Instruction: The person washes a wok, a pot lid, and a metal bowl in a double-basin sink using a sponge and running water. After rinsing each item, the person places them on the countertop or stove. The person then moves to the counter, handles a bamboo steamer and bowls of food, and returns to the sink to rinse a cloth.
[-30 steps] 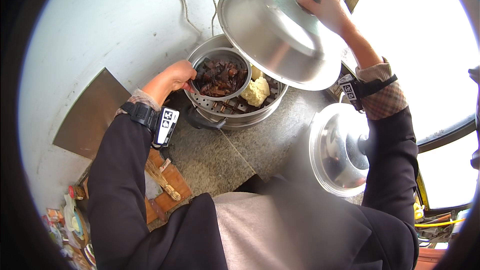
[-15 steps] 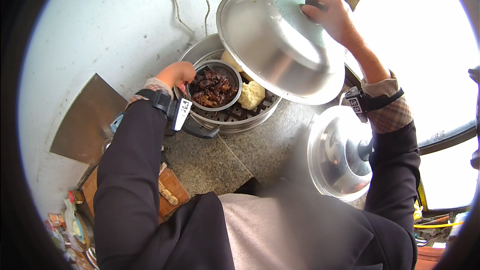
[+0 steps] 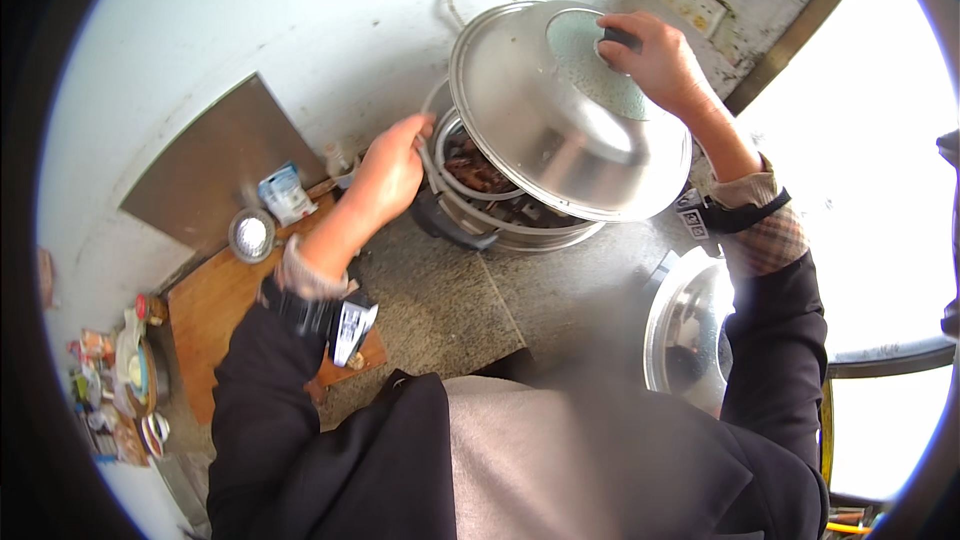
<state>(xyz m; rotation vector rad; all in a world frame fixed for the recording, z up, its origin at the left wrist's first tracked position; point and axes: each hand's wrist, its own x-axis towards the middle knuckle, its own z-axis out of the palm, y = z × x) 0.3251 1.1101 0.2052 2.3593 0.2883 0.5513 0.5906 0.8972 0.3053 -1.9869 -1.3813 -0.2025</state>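
My right hand [image 3: 665, 65] grips the black knob of a large domed steel lid [image 3: 530, 120] with a glass centre. Tilted, the lid covers much of a steamer pot [image 3: 550, 238]. Inside the pot, a metal bowl [image 3: 490, 194] of dark reddish-brown food pieces [image 3: 472, 162] sits on a perforated rack; its right part is hidden under the lid. My left hand [image 3: 395, 165] is by the pot's left rim, above a black side handle [image 3: 445, 225]. Its fingers are curled and slightly blurred, and I cannot see whether anything is in them.
A second steel lid [image 3: 675, 330] lies on the grey stone counter [image 3: 430, 285] at the right. To the left are a wooden board [image 3: 225, 305], a small metal cup [image 3: 251, 236], a white-and-blue packet [image 3: 287, 194] and a leaning metal sheet [image 3: 220, 165]. A wall socket [image 3: 690, 2] is behind.
My left hand has come away from the bowl's edge to the pot's rim. The lid now covers more of the pot and hides the pale yellow lumps. The whole view has shifted.
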